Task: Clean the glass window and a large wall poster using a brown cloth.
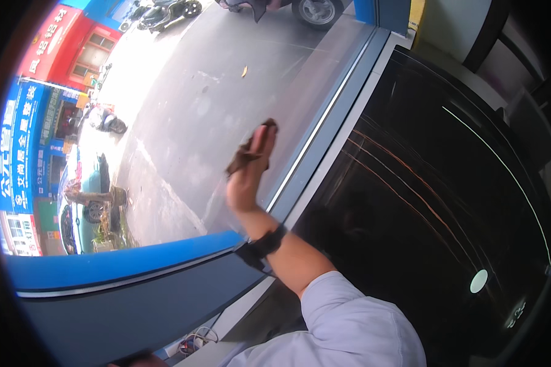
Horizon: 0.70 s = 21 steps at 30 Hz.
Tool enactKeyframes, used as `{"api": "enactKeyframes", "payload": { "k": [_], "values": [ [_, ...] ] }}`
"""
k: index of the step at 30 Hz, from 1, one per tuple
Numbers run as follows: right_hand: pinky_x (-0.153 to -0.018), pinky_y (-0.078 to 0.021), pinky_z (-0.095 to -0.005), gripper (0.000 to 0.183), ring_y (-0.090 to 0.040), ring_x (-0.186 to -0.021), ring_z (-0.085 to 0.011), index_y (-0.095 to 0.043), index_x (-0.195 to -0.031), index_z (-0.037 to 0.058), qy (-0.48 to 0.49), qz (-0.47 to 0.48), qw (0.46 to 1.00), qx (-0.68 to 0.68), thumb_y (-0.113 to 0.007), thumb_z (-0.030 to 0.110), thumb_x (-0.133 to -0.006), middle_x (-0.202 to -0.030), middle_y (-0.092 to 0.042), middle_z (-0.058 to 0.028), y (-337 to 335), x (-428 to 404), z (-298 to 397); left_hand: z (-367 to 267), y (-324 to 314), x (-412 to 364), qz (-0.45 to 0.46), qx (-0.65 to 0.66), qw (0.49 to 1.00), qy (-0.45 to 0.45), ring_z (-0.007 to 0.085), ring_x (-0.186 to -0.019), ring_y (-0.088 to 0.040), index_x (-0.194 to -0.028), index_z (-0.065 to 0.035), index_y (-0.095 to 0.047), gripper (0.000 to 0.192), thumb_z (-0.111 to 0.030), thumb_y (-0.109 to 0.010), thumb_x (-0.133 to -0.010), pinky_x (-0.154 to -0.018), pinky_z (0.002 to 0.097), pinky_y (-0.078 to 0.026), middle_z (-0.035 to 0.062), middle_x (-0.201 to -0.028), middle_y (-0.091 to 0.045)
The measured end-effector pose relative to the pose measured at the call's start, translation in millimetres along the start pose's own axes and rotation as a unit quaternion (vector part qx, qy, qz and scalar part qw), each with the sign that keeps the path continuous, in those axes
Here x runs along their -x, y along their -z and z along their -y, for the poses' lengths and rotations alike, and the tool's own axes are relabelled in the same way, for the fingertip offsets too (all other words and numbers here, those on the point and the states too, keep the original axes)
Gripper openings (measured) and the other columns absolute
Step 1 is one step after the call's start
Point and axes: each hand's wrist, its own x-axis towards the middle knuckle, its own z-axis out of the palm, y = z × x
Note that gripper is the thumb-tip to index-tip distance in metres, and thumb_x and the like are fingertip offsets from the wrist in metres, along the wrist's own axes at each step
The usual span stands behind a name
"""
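Observation:
My right hand (249, 183) reaches up over a window pane (188, 114), holding a crumpled brown cloth (242, 158). The cloth wraps partly around the fingers, which look slightly blurred. Whether cloth and glass touch is hard to tell. A black strap with a small device (262, 247) circles the right wrist, below a pale sleeve (349, 303). Only a sliver of my left hand (142, 361) shows at the bottom edge, beside a dark object (124, 358); its grip is hidden.
A grey window frame (321, 124) and a blue lower frame (133, 254) border the pane. To the right lies a glossy black tabletop (395, 220) with light reflections. Tangled cables (196, 343) sit near the bottom. Outside are a paved street, parked scooters (170, 13) and shopfronts with signs.

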Motion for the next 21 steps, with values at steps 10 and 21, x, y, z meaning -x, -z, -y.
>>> {"api": "enactKeyframes", "payload": {
  "k": [10, 21],
  "values": [
    [-0.122, -0.0210, -0.0588, 0.056, -0.026, -0.151, -0.0511, -0.047, -0.154, 0.0062, 0.184, 0.228, 0.955, 0.049, -0.053, 0.026, -0.103, -0.164, -0.032, -0.0227, 10.7, 73.3, 40.9, 6.6, 4.3, 11.7, -0.067, -0.035, 0.989, 0.130, 0.0380, -0.130, -0.054, -0.158, -0.0132, -0.030, 0.076, -0.053, -0.051, -0.097, -0.092, 0.0560, -0.058, 0.0193, -0.147, -0.046],
    [-0.127, -0.0162, -0.0435, 0.064, -0.020, -0.157, -0.0328, -0.013, -0.164, -0.0004, -0.487, -0.099, 0.856, -0.145, -0.036, 0.015, -0.107, -0.170, -0.020, -0.0204, 69.0, 42.5, -93.1, 15.0, 0.6, 26.7, -0.071, 0.030, 0.991, 0.106, 0.0335, -0.131, -0.049, -0.157, -0.0103, -0.029, 0.071, -0.040, -0.053, -0.097, -0.108, 0.0460, -0.043, 0.0160, -0.151, -0.043]
  ]
}}
